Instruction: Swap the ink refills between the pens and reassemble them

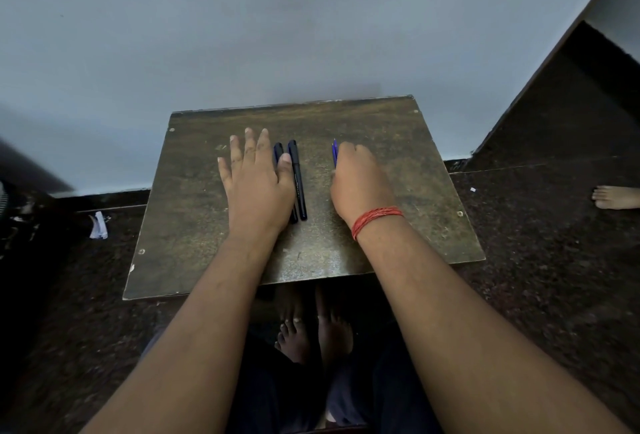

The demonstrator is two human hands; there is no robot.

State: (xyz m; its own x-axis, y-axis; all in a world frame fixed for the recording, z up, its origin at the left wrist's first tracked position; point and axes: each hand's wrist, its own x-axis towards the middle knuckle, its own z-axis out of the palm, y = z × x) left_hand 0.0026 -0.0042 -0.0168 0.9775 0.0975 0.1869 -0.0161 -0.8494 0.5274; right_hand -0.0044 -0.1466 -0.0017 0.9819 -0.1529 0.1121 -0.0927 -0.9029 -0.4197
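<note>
Small worn wooden table. Left hand flat, fingers spread and released, thumb over one of two dark pens lying side by side. Right hand curled around a blue pen, well apart. No loose refill visible; judged at start, swap and reassembly all remaining

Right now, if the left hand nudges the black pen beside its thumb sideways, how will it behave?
The black pen looks round and slim, lying flat on the table, so it likely rolls. It appears rigid and light. It would probably bump the dark blue pen beside it, near the left hand.
</note>
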